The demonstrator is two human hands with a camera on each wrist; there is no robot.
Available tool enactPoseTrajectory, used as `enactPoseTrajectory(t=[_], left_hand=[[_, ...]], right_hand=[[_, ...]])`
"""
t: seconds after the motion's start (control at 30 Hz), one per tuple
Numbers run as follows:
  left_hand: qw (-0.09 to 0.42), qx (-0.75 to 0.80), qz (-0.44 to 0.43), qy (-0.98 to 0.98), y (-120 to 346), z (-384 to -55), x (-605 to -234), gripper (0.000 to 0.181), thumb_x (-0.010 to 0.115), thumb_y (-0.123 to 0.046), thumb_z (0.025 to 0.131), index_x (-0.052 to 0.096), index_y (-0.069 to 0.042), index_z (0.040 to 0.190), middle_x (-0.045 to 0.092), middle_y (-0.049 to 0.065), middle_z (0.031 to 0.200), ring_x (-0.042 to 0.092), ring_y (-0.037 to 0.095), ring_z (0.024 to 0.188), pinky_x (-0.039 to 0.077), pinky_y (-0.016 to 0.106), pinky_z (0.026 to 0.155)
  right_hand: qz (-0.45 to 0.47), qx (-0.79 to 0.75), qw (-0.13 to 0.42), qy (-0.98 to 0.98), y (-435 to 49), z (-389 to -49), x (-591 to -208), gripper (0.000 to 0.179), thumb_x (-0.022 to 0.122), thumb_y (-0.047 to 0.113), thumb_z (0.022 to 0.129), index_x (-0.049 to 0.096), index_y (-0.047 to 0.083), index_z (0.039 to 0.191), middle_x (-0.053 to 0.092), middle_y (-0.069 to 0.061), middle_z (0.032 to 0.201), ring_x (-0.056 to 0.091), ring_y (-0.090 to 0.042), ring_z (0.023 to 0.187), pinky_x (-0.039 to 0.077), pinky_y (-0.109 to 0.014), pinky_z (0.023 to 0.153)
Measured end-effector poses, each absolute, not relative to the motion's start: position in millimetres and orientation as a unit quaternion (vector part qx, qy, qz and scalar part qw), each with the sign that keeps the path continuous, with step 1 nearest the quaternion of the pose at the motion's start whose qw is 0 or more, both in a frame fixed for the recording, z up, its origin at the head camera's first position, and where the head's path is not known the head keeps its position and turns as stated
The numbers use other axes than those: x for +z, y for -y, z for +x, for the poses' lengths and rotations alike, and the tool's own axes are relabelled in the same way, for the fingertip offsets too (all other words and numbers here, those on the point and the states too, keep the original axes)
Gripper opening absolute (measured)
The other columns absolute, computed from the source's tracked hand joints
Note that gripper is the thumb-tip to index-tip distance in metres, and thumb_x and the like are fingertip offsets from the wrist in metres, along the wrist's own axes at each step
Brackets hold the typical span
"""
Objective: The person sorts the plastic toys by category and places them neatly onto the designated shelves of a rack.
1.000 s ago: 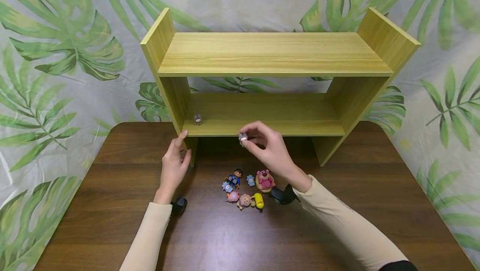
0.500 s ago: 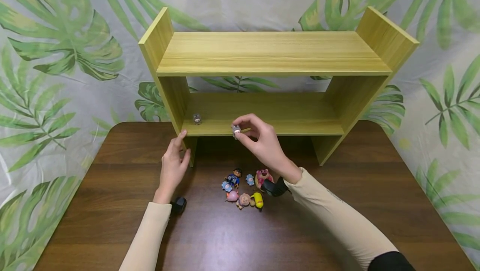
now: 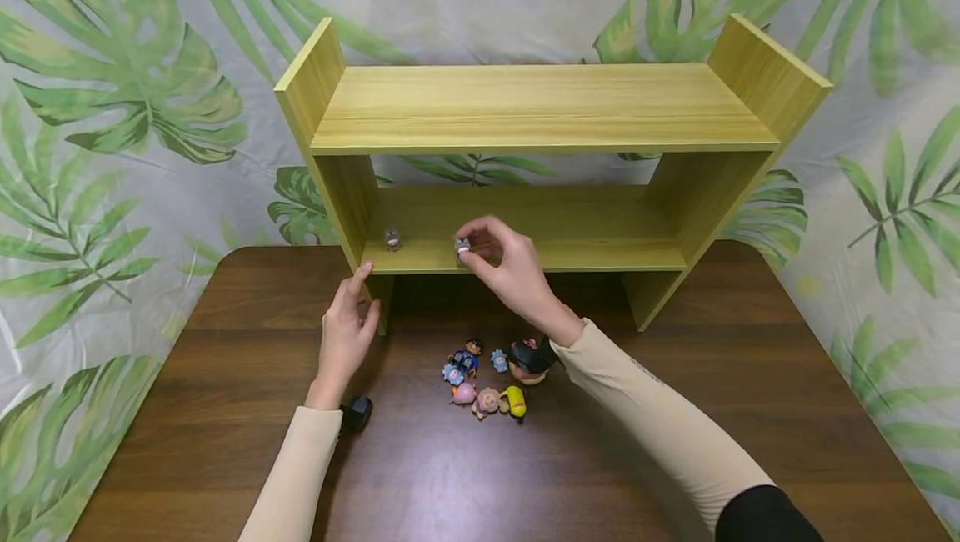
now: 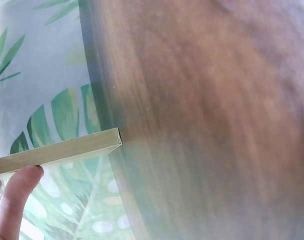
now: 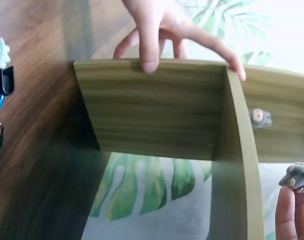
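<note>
My right hand [image 3: 513, 275] pinches a small grey figurine [image 3: 462, 246] with a pale face at the front of the middle board of a yellow wooden shelf [image 3: 547, 146]. In the right wrist view the held figurine shows its grey back between the fingertips [image 5: 286, 207]. A similar grey figurine [image 3: 392, 239] stands on the same board near its left end. My left hand [image 3: 347, 338] holds the shelf's left side panel [image 5: 157, 105], thumb on the inner face and other fingers on the outer side. Its index finger reaches the front corner of the middle board.
On the brown table [image 3: 225, 409] before the shelf lie several toys: a figure in blue [image 3: 467, 358], small blue figures, a pink toy [image 3: 464, 393], a tan figure [image 3: 488, 401] and a yellow one [image 3: 515, 401]. The right wrist camera [image 3: 534, 356] overlaps a pink bear toy.
My right hand has moved left and toward the shelf, bringing the grey figurine from the board's front edge to over the middle board. My left hand stays in place.
</note>
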State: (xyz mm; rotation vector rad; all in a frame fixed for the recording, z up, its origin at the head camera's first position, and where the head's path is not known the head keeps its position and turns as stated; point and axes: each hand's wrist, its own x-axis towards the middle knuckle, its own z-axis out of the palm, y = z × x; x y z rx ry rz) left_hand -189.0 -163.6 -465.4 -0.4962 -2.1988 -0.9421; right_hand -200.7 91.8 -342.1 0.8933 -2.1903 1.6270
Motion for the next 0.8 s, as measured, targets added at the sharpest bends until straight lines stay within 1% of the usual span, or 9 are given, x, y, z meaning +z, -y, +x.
enactPoseTrajectory(t=[0.23,0.43,0.67,0.8], left_hand=[[0.341,-0.365,-0.188,0.846,164.2,-188.7,-465.6,0.076,0.062,0.012,0.084,0.035,-0.027,0.145,0.054,0.017,0.102,0.059,0.032,0.075,0.049,0.038,0.049],[0.342,-0.366,-0.190,0.844,164.0,-189.4,-466.4,0.076,0.062,0.012,0.084,0.035,-0.026,0.145,0.055,0.019,0.104,0.060,0.032,0.075,0.049,0.038,0.048],[0.344,-0.364,-0.191,0.844,163.5,-189.7,-465.9,0.075,0.062,0.013,0.083,0.036,-0.024,0.144,0.050,0.015,0.096,0.059,0.032,0.076,0.049,0.037,0.048],[0.343,-0.363,-0.194,0.844,163.5,-189.4,-465.2,0.077,0.061,0.013,0.084,0.034,-0.025,0.144,0.050,0.014,0.096,0.057,0.034,0.074,0.048,0.037,0.048]], right_hand=[[0.300,0.543,0.143,0.771,-85.6,-211.0,-345.0,0.018,0.066,-0.002,0.087,0.062,-0.002,0.105,0.066,-0.012,0.096,0.064,-0.020,0.088,0.051,-0.027,0.076],[0.295,0.531,0.139,0.782,-80.2,-216.7,-342.7,0.017,0.065,-0.002,0.088,0.062,-0.002,0.104,0.066,-0.012,0.096,0.064,-0.020,0.087,0.051,-0.026,0.076],[0.276,0.510,0.131,0.804,-75.1,-223.6,-339.9,0.016,0.065,0.000,0.088,0.063,0.000,0.104,0.067,-0.009,0.095,0.064,-0.018,0.085,0.051,-0.026,0.076],[0.274,0.507,0.127,0.807,-72.7,-227.4,-339.8,0.016,0.065,0.000,0.088,0.063,0.001,0.103,0.066,-0.009,0.095,0.064,-0.017,0.086,0.051,-0.026,0.077]])
